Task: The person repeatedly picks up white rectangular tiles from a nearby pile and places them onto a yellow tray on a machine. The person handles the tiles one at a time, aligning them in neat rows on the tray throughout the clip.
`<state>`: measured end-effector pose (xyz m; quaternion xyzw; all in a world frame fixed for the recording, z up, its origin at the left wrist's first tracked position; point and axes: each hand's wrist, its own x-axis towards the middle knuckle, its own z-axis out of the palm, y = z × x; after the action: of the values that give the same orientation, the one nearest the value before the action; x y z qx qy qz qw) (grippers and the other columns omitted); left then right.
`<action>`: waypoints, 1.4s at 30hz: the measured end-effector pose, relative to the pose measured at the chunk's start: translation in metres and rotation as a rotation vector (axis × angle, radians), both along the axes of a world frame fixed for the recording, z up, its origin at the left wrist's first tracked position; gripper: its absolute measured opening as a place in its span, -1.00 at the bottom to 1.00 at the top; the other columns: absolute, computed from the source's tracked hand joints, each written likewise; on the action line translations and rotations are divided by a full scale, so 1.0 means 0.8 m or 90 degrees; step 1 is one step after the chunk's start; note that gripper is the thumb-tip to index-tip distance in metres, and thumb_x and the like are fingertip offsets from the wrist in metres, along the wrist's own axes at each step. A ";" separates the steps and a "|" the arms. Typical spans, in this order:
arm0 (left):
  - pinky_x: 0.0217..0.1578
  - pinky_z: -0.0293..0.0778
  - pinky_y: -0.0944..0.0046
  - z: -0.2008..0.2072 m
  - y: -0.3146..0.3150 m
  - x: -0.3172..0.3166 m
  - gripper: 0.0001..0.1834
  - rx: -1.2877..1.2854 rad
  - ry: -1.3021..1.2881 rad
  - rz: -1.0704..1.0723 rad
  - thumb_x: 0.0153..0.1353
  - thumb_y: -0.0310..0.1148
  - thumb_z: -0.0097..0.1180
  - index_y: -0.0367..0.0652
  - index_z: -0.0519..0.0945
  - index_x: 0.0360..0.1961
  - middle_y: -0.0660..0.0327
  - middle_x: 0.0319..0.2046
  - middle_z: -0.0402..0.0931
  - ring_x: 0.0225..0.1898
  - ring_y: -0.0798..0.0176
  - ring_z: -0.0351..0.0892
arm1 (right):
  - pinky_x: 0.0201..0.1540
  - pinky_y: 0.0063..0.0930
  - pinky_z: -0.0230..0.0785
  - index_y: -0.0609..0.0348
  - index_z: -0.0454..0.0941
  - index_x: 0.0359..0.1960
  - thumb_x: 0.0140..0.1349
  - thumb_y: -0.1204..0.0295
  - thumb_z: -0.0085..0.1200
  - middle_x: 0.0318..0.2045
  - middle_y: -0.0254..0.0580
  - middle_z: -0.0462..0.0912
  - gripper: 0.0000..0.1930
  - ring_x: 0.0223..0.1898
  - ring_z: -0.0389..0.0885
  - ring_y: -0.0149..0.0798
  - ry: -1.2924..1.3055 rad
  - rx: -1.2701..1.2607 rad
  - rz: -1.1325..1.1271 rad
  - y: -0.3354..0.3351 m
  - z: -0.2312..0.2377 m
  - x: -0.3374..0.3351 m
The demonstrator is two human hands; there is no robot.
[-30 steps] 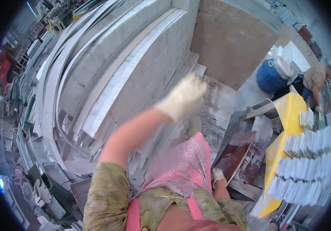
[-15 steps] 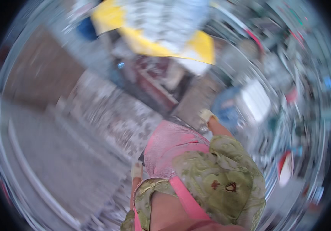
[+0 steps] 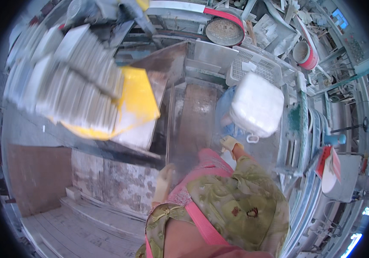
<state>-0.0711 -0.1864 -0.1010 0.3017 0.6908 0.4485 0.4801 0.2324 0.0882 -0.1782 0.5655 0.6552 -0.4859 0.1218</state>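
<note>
My left hand (image 3: 163, 182), in a pale cream glove, hangs beside my pink apron (image 3: 186, 185). It is nearest the lower end of a thin upright edge (image 3: 168, 133); whether it touches that edge is unclear, and its fingers are blurred. My right hand (image 3: 231, 145), gloved the same way, is in front of the apron, below a stool with a white wrapped seat (image 3: 258, 103). A small white patch (image 3: 228, 160) shows beneath this hand, but I cannot make out whether it is held. The right fingers are too small and smeared to read.
At left, a stack of pale slabs (image 3: 77, 81) rests on a yellow sheet (image 3: 139, 99). Ahead lies a brown board (image 3: 195, 114). A plastic basket (image 3: 259, 69) and a round pan of grainy matter (image 3: 224, 32) stand beyond. Metal framing (image 3: 300, 124) runs along the right.
My view has swung to the right, so the slab stack and yellow sheet now sit further left. The stool shows more clearly. My left hand has come up closer to the apron's front.
</note>
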 end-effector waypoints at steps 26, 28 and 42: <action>0.14 0.46 0.31 0.174 0.717 -0.089 -0.67 0.214 0.118 -0.056 0.46 -0.43 -0.05 -0.36 0.62 0.10 0.04 -0.06 0.72 0.04 0.25 0.67 | -0.35 -0.49 0.42 0.17 0.66 0.03 0.49 0.07 -0.08 -0.55 -0.23 0.66 -0.56 -0.48 0.61 -0.46 0.249 0.182 -0.522 0.428 0.124 0.021; 0.12 0.48 0.30 0.191 0.769 -0.101 -0.67 0.207 0.138 -0.058 0.45 -0.43 -0.04 -0.37 0.62 0.10 0.04 -0.06 0.72 0.04 0.23 0.69 | -0.36 -0.53 0.40 0.19 0.67 0.04 0.49 0.08 -0.07 -0.57 -0.24 0.66 -0.55 -0.51 0.59 -0.47 0.310 0.208 -0.557 0.450 0.108 0.033; 0.34 0.31 0.07 0.169 1.157 -0.090 -0.11 -0.015 0.839 -0.283 0.25 0.13 0.27 -0.42 0.41 0.35 -0.16 0.29 0.48 0.34 -0.07 0.46 | -0.29 -0.45 0.48 0.31 0.63 0.00 0.46 0.12 0.01 -0.40 -0.16 0.74 -0.56 -0.41 0.65 -0.37 0.325 0.138 -0.830 0.626 -0.057 0.102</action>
<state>-0.1430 0.7395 0.0344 0.6401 0.7650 0.0553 0.0443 0.3136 0.5892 -0.2242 0.7197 0.2363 -0.5092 -0.4085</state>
